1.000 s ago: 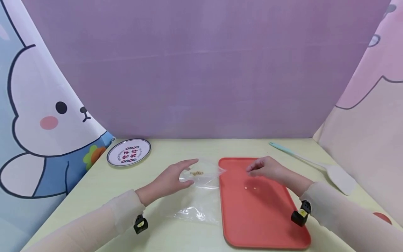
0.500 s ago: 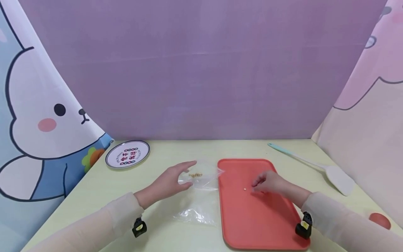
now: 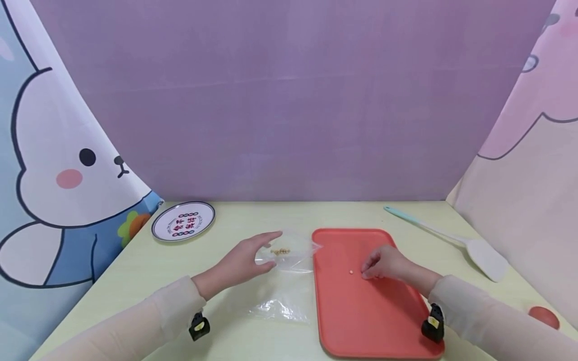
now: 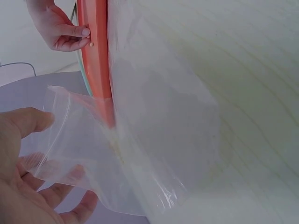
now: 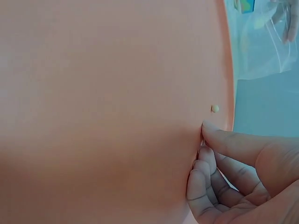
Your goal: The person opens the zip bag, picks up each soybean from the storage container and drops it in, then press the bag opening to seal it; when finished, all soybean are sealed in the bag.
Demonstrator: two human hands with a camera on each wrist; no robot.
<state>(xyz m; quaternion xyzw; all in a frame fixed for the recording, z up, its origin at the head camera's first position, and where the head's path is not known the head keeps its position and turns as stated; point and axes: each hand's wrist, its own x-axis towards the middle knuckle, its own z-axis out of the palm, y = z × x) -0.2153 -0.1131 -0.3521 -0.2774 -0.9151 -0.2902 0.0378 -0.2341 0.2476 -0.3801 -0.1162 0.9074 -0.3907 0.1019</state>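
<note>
A clear plastic zip bag [image 3: 282, 296] lies on the table, its mouth raised, with several small yellow soybeans [image 3: 281, 251] inside. My left hand [image 3: 241, 258] holds the mouth with thumb and fingers well apart; in the left wrist view the curled fingers [image 4: 58, 191] show partly through the plastic. Over the red tray [image 3: 375, 321], my right hand [image 3: 388, 263] is low, thumb and forefinger tips together at the surface. A soybean is pinched there, mostly hidden by the fingertips. Just left of them a single soybean [image 3: 351, 272] lies on the tray.
At the back left stands a white plate [image 3: 182, 221] with red lettering and a dark rim. A white spatula [image 3: 485, 258] with a mint handle lies right of the tray. Near the right edge is a round reddish object [image 3: 544, 317].
My right hand has come down onto the tray and its fingertips have closed on one of the two soybeans there. The left hand and the bag have stayed nearly still.
</note>
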